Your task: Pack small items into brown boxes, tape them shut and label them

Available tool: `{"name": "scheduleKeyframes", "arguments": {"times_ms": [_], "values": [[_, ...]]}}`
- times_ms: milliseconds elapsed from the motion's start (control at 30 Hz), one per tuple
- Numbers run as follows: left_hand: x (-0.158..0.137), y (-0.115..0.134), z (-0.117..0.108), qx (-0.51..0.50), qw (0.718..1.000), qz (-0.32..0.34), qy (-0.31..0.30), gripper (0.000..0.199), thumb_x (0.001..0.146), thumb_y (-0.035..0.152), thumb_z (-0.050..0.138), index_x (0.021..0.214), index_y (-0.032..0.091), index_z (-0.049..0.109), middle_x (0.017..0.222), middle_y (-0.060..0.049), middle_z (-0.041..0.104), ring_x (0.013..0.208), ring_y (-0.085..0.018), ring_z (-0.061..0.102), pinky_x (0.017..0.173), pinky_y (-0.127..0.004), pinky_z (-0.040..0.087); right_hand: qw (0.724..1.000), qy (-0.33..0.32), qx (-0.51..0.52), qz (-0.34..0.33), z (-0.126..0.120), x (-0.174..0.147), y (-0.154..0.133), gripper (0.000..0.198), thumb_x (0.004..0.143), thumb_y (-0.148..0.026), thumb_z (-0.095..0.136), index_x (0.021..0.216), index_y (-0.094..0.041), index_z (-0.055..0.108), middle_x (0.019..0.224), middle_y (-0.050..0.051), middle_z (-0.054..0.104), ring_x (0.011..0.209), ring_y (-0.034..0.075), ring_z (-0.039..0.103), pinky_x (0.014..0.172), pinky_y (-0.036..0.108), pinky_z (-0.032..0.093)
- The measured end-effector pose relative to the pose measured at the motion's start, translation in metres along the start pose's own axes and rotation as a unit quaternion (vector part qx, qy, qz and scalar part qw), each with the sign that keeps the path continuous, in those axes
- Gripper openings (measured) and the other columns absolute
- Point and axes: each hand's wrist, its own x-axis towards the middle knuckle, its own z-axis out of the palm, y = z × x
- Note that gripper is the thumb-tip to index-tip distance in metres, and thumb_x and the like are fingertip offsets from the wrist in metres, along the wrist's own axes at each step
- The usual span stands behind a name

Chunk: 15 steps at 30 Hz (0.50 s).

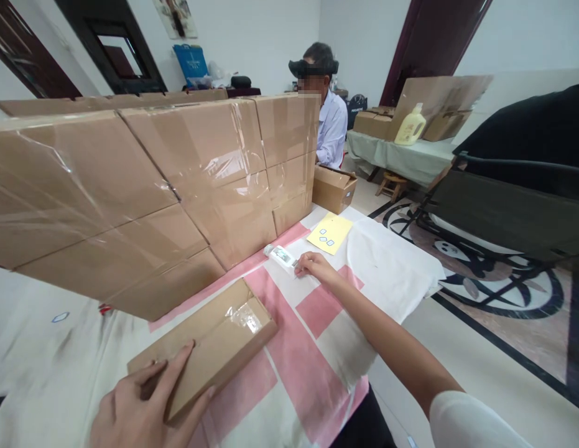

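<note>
On the pink-and-white tablecloth (289,354), just leftward of the narrowly pinched fingers of the right hand (314,266): white labelled container (282,256), held by its near end, laid lengthwise away and left, pointed narrow-end-first at the plastic-wrapped cartons (214,140). Nearer, under the wide-spread fingers of the left hand (140,404): flat cardboard box (209,351), stretched lengthwise from near left to far right.

matt cardboard box (209,345), glossy tape (247,316), cloth table cover (296,358)
</note>
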Motion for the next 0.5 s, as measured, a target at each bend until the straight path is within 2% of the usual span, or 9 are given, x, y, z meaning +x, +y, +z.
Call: {"name": "scheduleKeyframes", "arguments": {"times_ms": [133, 300, 400, 500], "values": [[0.004, 0.007, -0.005, 0.068, 0.995, 0.064, 0.029, 0.065, 0.088, 0.067, 0.051, 0.136, 0.024, 0.061, 0.113, -0.018, 0.054, 0.106, -0.035, 0.057, 0.089, -0.051, 0.045, 0.998, 0.033, 0.046, -0.013, 0.005, -0.002, 0.008, 0.03, 0.072, -0.03, 0.077, 0.059, -0.019, 0.052, 0.072, 0.002, 0.069, 0.07, 0.013, 0.069, 0.072, 0.025, 0.061], [0.005, 0.012, -0.012, 0.074, 0.995, 0.064, 0.028, 0.065, 0.091, 0.066, 0.049, 0.135, 0.019, 0.062, 0.112, -0.019, 0.052, 0.108, -0.035, 0.057, 0.09, -0.052, 0.044, 0.996, 0.048, 0.072, 0.023, 0.004, 0.001, 0.012, 0.038, 0.072, -0.033, 0.082, 0.061, -0.02, 0.049, 0.067, 0.003, 0.069, 0.072, 0.015, 0.072, 0.07, 0.025, 0.062], [0.004, 0.013, -0.014, 0.075, 0.995, 0.064, 0.01, 0.067, 0.091, 0.066, 0.049, 0.137, 0.019, 0.059, 0.114, -0.019, 0.051, 0.11, -0.036, 0.056, 0.092, -0.053, 0.043, 0.995, 0.051, 0.061, 0.054, 0.003, 0.002, 0.011, 0.047, 0.072, -0.035, 0.086, 0.061, -0.022, 0.042, 0.062, 0.005, 0.069, 0.067, 0.018, 0.073, 0.058, 0.024, 0.06], [0.002, 0.012, -0.013, 0.073, 0.996, 0.05, 0.001, 0.067, 0.09, 0.065, 0.05, 0.139, 0.021, 0.058, 0.115, -0.018, 0.05, 0.111, -0.035, 0.055, 0.093, -0.053, 0.043, 0.995, 0.047, 0.045, 0.08, 0.003, 0.001, 0.01, 0.047, 0.072, -0.034, 0.087, 0.061, -0.021, 0.043, 0.064, 0.006, 0.07, 0.06, 0.019, 0.073, 0.046, 0.022, 0.056]]}}
